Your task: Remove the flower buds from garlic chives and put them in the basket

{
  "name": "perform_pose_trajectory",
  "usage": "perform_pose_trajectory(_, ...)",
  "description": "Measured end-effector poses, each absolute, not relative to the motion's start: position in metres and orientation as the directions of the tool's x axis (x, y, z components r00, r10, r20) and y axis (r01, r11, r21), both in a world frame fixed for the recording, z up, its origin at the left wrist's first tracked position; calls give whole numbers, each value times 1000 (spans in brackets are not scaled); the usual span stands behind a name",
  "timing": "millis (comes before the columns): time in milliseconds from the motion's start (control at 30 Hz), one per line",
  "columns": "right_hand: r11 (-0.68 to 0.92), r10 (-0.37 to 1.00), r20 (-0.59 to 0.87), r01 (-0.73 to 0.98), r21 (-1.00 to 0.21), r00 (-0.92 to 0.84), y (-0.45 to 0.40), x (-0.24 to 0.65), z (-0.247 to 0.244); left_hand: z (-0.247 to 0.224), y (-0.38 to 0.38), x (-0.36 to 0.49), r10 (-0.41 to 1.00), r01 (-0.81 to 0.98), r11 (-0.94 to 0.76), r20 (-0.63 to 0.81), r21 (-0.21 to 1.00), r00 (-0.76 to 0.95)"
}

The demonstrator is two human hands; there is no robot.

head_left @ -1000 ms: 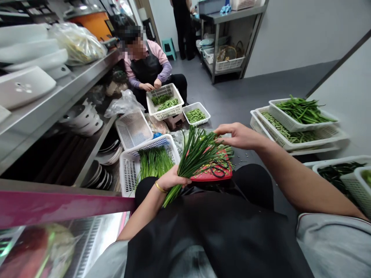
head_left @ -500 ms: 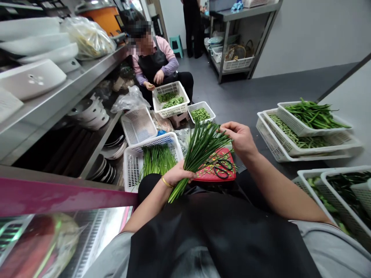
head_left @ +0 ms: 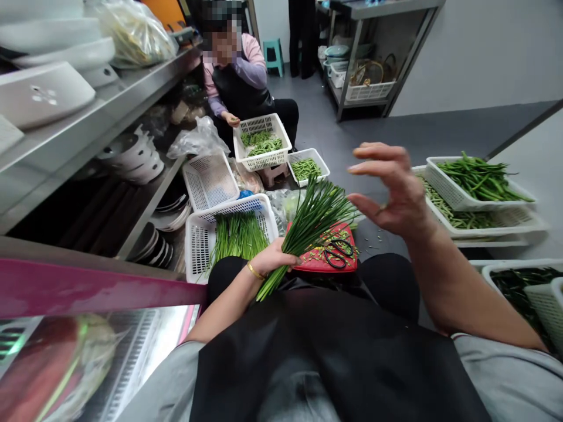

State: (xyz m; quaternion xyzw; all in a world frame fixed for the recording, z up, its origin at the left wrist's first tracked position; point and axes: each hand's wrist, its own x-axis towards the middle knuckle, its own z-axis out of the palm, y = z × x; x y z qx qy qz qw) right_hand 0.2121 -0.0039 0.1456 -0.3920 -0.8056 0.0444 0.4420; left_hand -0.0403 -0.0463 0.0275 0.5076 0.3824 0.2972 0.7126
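A thick bunch of green garlic chives [head_left: 310, 215] is gripped near its lower end by my left hand [head_left: 278, 258], its tips fanning forward and right. My right hand [head_left: 393, 190] is raised to the right of the tips, apart from them, fingers spread with nothing visible between them. Below the bunch is a red board or stool top [head_left: 325, 268] strewn with small green trimmings. Black-handled scissors [head_left: 338, 254] lie on it. More chives [head_left: 241, 235] lie in a white basket [head_left: 197, 246] to the left of my knees.
A person [head_left: 237, 76] sits ahead behind a basket of cut green beans [head_left: 264, 158]. A smaller bean basket [head_left: 310, 155] stands beside it. Stacked baskets with long green peppers [head_left: 481, 179] are at the right. A steel shelf [head_left: 132, 99] with white dishes runs along the left.
My right hand has left the chive tips, moved right and up, and opened. My left hand still grips the bunch. The seated person has raised one hand towards the head.
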Motion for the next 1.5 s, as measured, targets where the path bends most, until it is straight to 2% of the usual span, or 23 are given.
perform_pose_trajectory(100, 730, 648, 553, 635, -253, -524, -5, 203, 165, 29, -46, -39, 776, 26, 291, -252, 956, 579)
perform_pose_trajectory(167, 736, 643, 522, 640, -221, -560, -2, 199, 165, 30, -46, -39, 776, 38, 279, -248, 960, 580)
perform_pose_trajectory(233, 724, 651, 554, 643, -248, -519, 0, 195, 157, 31, -46, -38, 788, 38, 258, -233, 965, 570)
perform_pose_trajectory(267, 714, 659, 589, 636, -293, -467, 0, 191, 150, 32, -46, -37, 794, 37, 247, -224, 968, 566)
perform_pose_trajectory(333, 679, 692, 661, 574, -457, -292, 1, 185, 135, 35, -46, -33, 798, 28, 238, -212, 971, 565)
perform_pose_trajectory(433, 600, 762, 646, 324, -731, 45, 8, 180, 121, 42, -47, -27, 798, -7, 263, -214, 965, 564)
perform_pose_trajectory(467, 582, 776, 617, 229, -780, 129, 10, 181, 121, 44, -47, -26, 802, -20, 273, -216, 962, 557)
perform_pose_trajectory(533, 596, 772, 598, 83, -799, 217, 11, 188, 126, 45, -47, -25, 811, -31, 295, -234, 955, 536)
perform_pose_trajectory(600, 649, 742, 645, 47, -760, 182, 4, 195, 134, 44, -47, -26, 809, -26, 326, -265, 945, 525)
perform_pose_trajectory(633, 666, 733, 671, 85, -741, 109, -1, 197, 137, 42, -47, -27, 807, -31, 343, -277, 939, 522)
perform_pose_trajectory(700, 660, 747, 656, 249, -709, -112, -9, 194, 137, 40, -46, -29, 804, -60, 365, -282, 929, 524)
perform_pose_trajectory(767, 615, 786, 551, 457, -643, -282, -13, 184, 132, 39, -46, -29, 805, -88, 375, -278, 923, 524)
perform_pose_trajectory(867, 541, 826, 450, 703, -462, -340, -8, 168, 119, 40, -46, -28, 795, -79, 398, -301, 914, 527)
perform_pose_trajectory(933, 504, 840, 408, 793, -342, -358, -5, 163, 113, 41, -46, -28, 789, -72, 408, -312, 910, 528)
perform_pose_trajectory(1033, 491, 856, 338, 821, -293, -392, -3, 164, 112, 41, -46, -31, 777, -69, 410, -309, 909, 548)
perform_pose_trajectory(1167, 443, 895, 256, 799, -406, -366, -3, 166, 118, 40, -45, -31, 754, -47, 421, -321, 906, 573)
perform_pose_trajectory(1233, 416, 908, 241, 809, -415, -343, -2, 165, 120, 40, -45, -30, 746, -34, 434, -338, 900, 574)
perform_pose_trajectory(1333, 415, 905, 260, 832, -367, -337, -1, 163, 117, 39, -45, -30, 745, -53, 431, -323, 901, 583)
perform_pose_trajectory(1400, 470, 873, 311, 816, -336, -375, -3, 164, 114, 37, -45, -30, 746, -87, 431, -300, 898, 594)
perform_pose_trajectory(1500, 563, 788, 421, 803, -197, -449, -8, 168, 109, 34, -45, -32, 751, -139, 437, -275, 889, 600)
